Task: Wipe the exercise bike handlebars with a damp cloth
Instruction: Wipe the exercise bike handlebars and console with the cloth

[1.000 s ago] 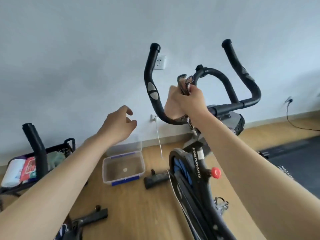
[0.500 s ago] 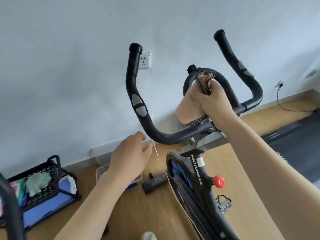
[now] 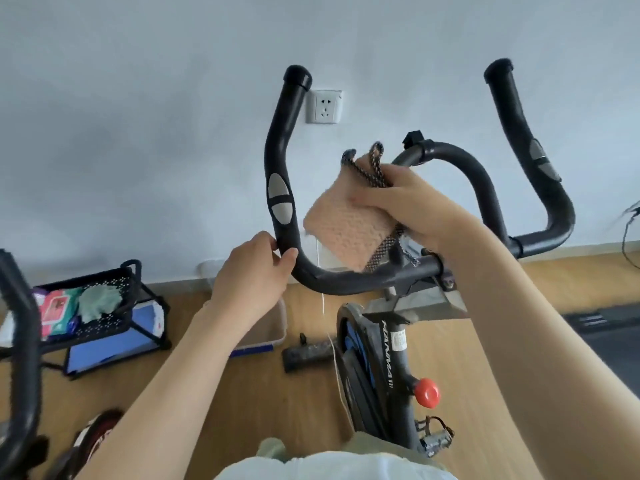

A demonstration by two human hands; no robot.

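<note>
Cloth (image 3: 346, 233) pinched in right hand (image 3: 415, 206), covering part of handlebars (image 3: 280, 150); left hand (image 3: 249, 275) grips left bend.

Hiding the middle of the handlebars (image 3: 346, 284) behind the cloth (image 3: 346, 233) and right hand (image 3: 415, 206). Burying most of the clear tub (image 3: 275, 325) under the left forearm (image 3: 214, 348). Cutting off a second black bar (image 3: 26, 341) at the left edge. Blurring the packets (image 3: 55, 306) in the basket (image 3: 104, 325) beyond reading.

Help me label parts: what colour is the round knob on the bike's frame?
The knob is red, shown best in the head view.
</note>
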